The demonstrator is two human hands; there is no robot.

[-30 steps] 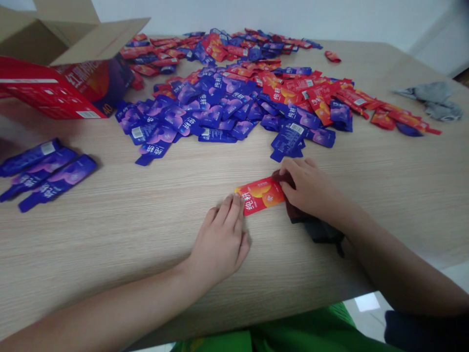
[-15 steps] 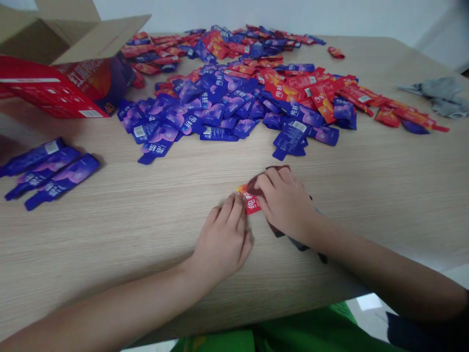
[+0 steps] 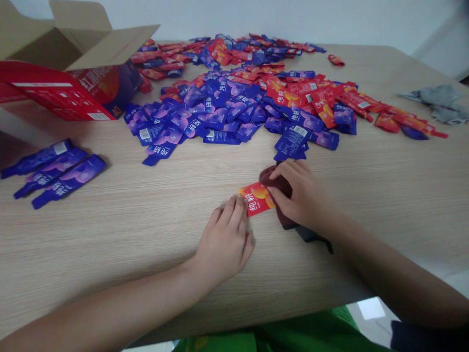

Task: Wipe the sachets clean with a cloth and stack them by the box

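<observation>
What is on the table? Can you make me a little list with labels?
left hand: fingertips press one end of the red packet
right hand: holds a dark cloth on that packet
table: light wood
behind: pile of purple and red packets
left side: three purple packets, open box
far right: grey cloth

One head-worn camera looks forward and down across the counter from its near edge, close above both forearms, facing the far edge and the pale wall behind it.
</observation>
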